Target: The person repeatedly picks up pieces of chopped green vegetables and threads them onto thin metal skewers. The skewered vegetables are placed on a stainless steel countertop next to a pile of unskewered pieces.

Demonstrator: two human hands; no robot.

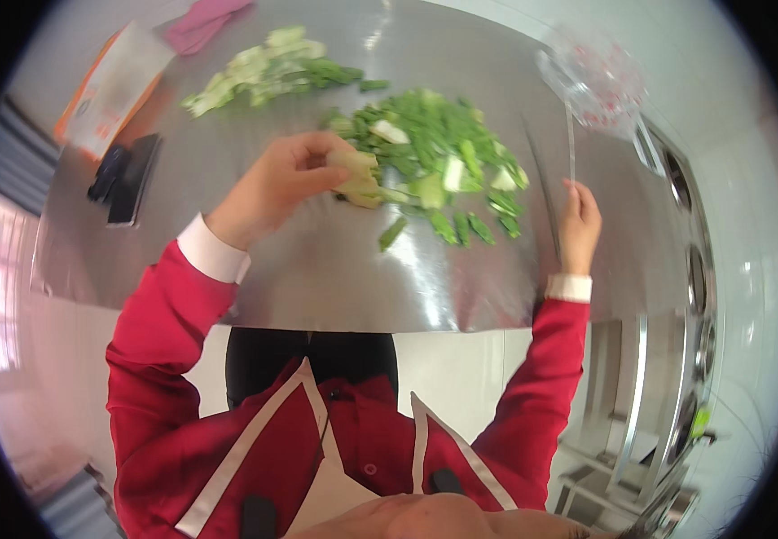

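Observation:
My left hand (pixel 288 182) pinches a pale yellow-green leaf piece (pixel 356 178) between thumb and fingers, at the left edge of a pile of chopped green vegetables (pixel 422 141). The pile mixes dark green cut pieces with whitish leaf or stalk bits. Several loose cut pieces lie along its near side, on the metal tabletop (pixel 335 269). To the right of the pile, my right hand (pixel 581 215) grips the lower end of a thin, pale, upright strip (pixel 570 141). Seen this narrow, the strip cannot be identified; its upper end reaches a clear plastic bag with red marks (pixel 597 81).
Farther back lies a second heap of pale and green cut vegetables (pixel 267 67). A pink cloth (pixel 203 23), an orange-and-white packet (pixel 116 87) and a dark phone-like slab (pixel 134 182) are at the left. A metal rack (pixel 638 384) stands beyond the right edge.

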